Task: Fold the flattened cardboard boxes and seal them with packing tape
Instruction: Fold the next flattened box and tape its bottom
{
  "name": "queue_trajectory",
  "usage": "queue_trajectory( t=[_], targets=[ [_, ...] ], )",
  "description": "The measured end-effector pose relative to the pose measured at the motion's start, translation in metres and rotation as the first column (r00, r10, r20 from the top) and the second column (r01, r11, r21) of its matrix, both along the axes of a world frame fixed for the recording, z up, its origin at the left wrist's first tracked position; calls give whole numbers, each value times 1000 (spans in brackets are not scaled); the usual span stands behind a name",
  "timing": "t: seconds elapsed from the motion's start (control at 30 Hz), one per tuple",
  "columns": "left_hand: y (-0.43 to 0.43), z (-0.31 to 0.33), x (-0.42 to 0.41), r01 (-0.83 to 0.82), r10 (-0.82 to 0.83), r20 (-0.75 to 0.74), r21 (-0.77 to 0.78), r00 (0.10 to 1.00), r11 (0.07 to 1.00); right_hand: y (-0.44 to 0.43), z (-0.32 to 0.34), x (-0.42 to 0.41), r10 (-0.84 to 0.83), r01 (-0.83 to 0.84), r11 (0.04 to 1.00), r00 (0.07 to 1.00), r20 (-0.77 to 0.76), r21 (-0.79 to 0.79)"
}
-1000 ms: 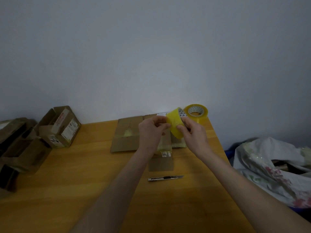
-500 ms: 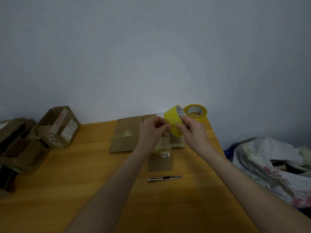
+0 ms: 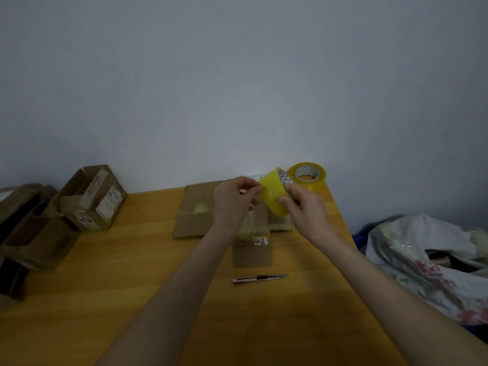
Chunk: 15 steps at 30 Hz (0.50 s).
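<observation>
My right hand [image 3: 306,210] grips a yellow roll of packing tape [image 3: 273,194] held in the air above the table. My left hand [image 3: 233,204] pinches at the roll's left edge with thumb and fingertips. Beneath both hands lie flattened cardboard boxes [image 3: 195,215] with old tape and a label on them, partly hidden by my hands. A second tape roll [image 3: 307,177] lies flat at the table's far right corner.
A utility knife [image 3: 260,278] lies on the wooden table [image 3: 118,286] just in front of the cardboard. Several folded boxes [image 3: 89,199] are stacked at the far left. A white floral bag [image 3: 427,260] sits off the table's right edge.
The roll has been raised slightly and the left fingertips have shifted along its edge. Both hands stay on the tape.
</observation>
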<state>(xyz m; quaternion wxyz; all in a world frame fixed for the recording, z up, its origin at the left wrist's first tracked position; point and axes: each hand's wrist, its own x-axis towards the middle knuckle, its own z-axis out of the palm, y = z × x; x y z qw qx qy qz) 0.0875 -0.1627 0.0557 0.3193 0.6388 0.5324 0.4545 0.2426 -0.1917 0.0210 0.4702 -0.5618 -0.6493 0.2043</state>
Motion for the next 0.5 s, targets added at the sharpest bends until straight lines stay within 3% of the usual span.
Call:
queue_trajectory(
  t=[0.17,0.23,0.33,0.5],
  targets=[
    [5,4,-5,48,-48,-51,2,998,999,-2,5,2,37,-37,999,999,1,-6],
    [6,3,-4,60,-53,-172,35,984,998,-3,4,2,46,-46,999,999,-17,-16],
    [8,1,-3,64,-11,-463,97,886,993,-4,3,1,49,-51,998,998,-49,-41],
    [5,-5,4,130,-58,-558,90,828,987,-2,3,1,8,-34,993,976,-220,-112]
  ],
)
